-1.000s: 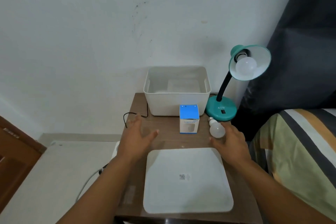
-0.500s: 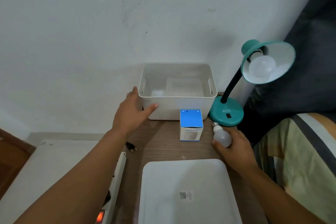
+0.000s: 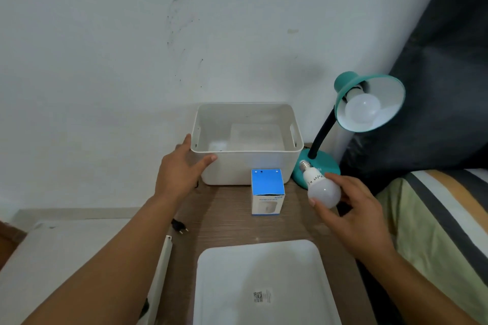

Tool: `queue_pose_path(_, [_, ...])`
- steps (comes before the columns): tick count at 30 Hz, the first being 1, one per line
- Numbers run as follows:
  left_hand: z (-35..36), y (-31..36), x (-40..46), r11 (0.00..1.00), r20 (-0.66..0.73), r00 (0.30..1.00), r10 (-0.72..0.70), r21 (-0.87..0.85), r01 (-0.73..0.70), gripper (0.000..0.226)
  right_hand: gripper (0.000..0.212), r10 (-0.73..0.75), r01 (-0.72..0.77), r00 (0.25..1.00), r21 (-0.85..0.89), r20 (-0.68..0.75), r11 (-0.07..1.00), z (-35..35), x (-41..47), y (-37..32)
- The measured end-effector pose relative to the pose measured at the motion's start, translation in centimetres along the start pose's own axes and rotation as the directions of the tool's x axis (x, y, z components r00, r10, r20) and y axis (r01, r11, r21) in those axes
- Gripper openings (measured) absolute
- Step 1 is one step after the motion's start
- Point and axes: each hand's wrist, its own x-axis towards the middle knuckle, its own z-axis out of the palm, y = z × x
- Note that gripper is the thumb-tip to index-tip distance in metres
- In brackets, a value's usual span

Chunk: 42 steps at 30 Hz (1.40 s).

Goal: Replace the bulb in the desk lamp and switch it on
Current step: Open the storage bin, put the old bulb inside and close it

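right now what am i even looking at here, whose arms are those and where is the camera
There is no machine here: the arms belong to a person, and the one picture comes from a camera worn on their head, looking forward and down.

The left hand rests against the corner of an empty white bin at the back of a small wooden table. The right hand holds a loose bulb in its fingers, lifted off the table, screw end pointing up and away.

Also on the table: a blue and white box, a flat white lid nearest the camera, a black plug, and a teal desk lamp with another bulb in its shade, unlit.
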Motion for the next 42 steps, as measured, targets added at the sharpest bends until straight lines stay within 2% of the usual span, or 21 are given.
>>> queue_pose_path(8, [0.2, -0.5, -0.3, 0.997, -0.014, 0.999, -0.035, -0.064, 0.034, 0.090, 0.058, -0.101, 0.102, 0.995, 0.047, -0.020, 0.994, 0.4, 4.5, -4.7])
queue_pose_path(14, [0.9, -1.0, -0.2, 0.990, -0.045, 0.998, -0.044, -0.139, 0.038, 0.080, 0.058, -0.127, 0.128, 0.992, 0.018, -0.014, 0.992, 3.1, 10.5, -6.5])
queue_pose_path(24, [1.4, -0.7, -0.3, 0.974, -0.075, 0.995, -0.065, -0.219, 0.047, 0.080, 0.060, -0.027, 0.053, 0.993, -0.236, 0.111, 0.970, 7.1, 17.3, -6.0])
queue_pose_path(29, [1.4, -0.8, -0.3, 0.964, -0.060, 0.994, -0.091, -0.257, 0.073, 0.083, 0.060, 0.008, 0.057, 0.991, -0.483, 0.131, 0.874, 7.7, 17.6, -6.0])
queue_pose_path(42, [1.3, -0.5, -0.3, 0.965, -0.038, 0.993, -0.110, -0.243, 0.097, 0.082, 0.073, 0.123, -0.002, 0.976, -0.559, 0.180, 0.829, 7.8, 17.8, -6.1])
